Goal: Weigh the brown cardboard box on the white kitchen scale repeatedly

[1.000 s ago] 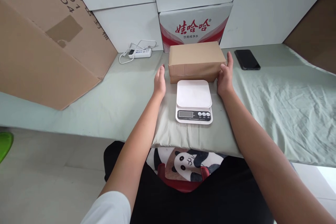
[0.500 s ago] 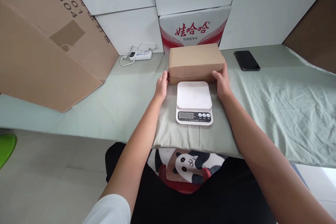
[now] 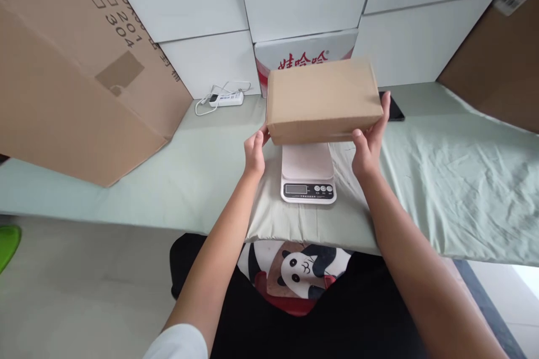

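A closed brown cardboard box [image 3: 324, 98] is held up between my two hands, slightly tilted, above the table. My left hand [image 3: 255, 151] grips its left end, with some fingers hidden behind or under it. At the right end, my right hand [image 3: 370, 137] holds the near lower corner, thumb in front and fingers along the side. Below the box lies a white kitchen scale [image 3: 308, 179], its display and buttons facing me. The box covers the far part of the scale's platform in this view.
A white power strip [image 3: 226, 99] with a cable lies at the back left. Partly behind the box is a black phone [image 3: 396, 109]. A printed white carton [image 3: 273, 53] stands at the back. Large cardboard sheets [image 3: 63, 78] lean at both sides of the cloth-covered table [image 3: 202, 179].
Both hands have lifted the cardboard box off the table and brought it nearer, over the back of the scale. It now covers part of the printed carton and of the phone.
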`<state>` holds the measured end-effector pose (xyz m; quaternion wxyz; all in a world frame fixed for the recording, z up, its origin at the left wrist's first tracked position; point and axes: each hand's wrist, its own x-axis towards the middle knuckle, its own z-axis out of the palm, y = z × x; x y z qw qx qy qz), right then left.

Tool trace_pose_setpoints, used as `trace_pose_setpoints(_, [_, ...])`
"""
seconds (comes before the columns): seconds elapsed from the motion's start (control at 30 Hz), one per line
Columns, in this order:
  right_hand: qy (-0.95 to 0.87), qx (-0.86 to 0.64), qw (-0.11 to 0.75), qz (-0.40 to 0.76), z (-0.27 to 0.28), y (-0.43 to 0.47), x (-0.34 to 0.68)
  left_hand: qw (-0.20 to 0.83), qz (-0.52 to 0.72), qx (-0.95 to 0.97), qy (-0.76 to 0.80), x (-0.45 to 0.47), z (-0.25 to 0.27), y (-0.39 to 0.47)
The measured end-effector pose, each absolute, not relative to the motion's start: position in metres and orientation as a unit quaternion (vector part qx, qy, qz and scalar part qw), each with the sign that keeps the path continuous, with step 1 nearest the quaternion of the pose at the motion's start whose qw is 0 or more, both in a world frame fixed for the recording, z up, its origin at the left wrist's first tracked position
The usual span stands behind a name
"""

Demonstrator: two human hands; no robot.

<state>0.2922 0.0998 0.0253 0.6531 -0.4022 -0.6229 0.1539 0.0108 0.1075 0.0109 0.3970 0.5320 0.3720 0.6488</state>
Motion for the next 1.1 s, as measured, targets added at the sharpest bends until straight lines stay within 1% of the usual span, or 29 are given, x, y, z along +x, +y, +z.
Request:
trace_pose_setpoints(0.13, [-0.602, -0.400, 0.677, 0.140, 0.004, 0.065, 0.296, 0.390, 0.679, 0.514, 0.351, 0.013, 0.012, 0.061])
trace_pose_setpoints(0.3, [-0.575, -0.454, 0.663, 0.151, -0.010, 0.033, 0.289, 0.413, 0.682, 0.482, 0.362, 0.011, 0.000, 0.026])
trace_pose_setpoints(0.43, [-0.588, -0.476, 0.640, 0.134, -0.006, 0.030, 0.286, 0.420, 0.689, 0.430, 0.405, 0.012, -0.006, 0.029])
trace_pose_setpoints(0.7, [-0.601, -0.424, 0.675, 0.060, -0.012, 0.040, 0.288, 0.408, 0.698, 0.405, 0.427, 0.013, -0.008, 0.035])
trace_pose_setpoints(1.1, [-0.586, -0.405, 0.698, 0.074, -0.007, 0.040, 0.283, 0.375, 0.704, 0.412, 0.440, 0.012, -0.009, 0.039])
